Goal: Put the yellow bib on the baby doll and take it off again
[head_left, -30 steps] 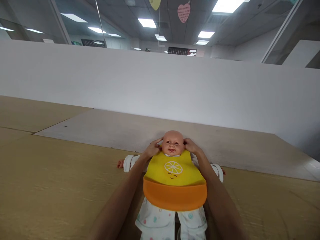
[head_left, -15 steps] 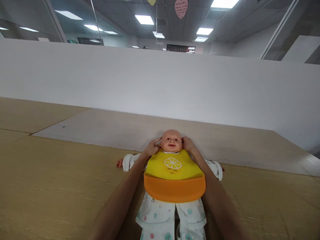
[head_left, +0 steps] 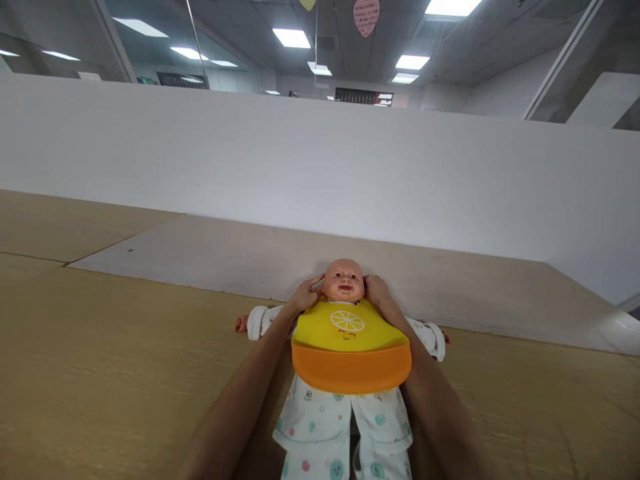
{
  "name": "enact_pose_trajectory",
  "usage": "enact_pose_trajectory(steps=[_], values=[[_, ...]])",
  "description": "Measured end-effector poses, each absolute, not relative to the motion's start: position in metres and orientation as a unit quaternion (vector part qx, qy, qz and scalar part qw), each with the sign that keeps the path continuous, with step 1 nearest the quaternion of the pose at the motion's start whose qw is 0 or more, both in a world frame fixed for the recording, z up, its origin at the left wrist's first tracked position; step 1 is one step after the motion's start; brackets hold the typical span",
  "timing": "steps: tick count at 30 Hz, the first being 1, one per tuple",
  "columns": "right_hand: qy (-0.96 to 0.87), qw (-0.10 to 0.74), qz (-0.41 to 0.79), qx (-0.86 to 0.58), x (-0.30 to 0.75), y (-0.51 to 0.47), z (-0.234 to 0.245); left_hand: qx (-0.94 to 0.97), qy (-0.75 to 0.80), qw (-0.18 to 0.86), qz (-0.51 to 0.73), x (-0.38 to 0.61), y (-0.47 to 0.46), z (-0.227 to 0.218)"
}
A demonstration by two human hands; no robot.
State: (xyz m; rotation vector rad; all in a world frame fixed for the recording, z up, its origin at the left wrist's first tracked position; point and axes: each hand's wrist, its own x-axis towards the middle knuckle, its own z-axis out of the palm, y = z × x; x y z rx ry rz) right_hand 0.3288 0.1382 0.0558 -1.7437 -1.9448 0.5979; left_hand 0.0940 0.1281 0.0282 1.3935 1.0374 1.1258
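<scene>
A baby doll (head_left: 343, 277) lies on its back with its arms spread, dressed in a white dotted outfit (head_left: 320, 417). Over its chest is a yellow bib (head_left: 320, 337) with a white citrus-slice print and an orange catch pocket (head_left: 351, 371). My left hand (head_left: 304, 295) is at the left side of the doll's neck, its fingers closed at the bib's upper edge. On the other side, my right hand (head_left: 379, 293) is closed by the doll's ear at the bib's other upper corner. The fingertips and the neck straps are partly hidden behind the head.
The doll lies on a tan wooden surface (head_left: 125, 347), its head reaching onto a pale strip (head_left: 240, 250). Behind rises a low white wall (head_left: 320, 160) with glass panes above it. A pink heart-shaped note (head_left: 367, 17) is stuck on the glass.
The bib has shifted slightly up toward the doll's head, and its orange pocket sits higher over the outfit. Both hands stay beside the neck, the right fingers tucked in a little more.
</scene>
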Motion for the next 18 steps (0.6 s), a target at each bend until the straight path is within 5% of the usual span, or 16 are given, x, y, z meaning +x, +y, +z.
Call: enact_pose_trajectory(steps=[18], values=[[-0.680,0.258,0.335,-0.599,0.347,0.136,0.061,0.478,0.557,0.513,0.445,0.094,0.121,0.038]])
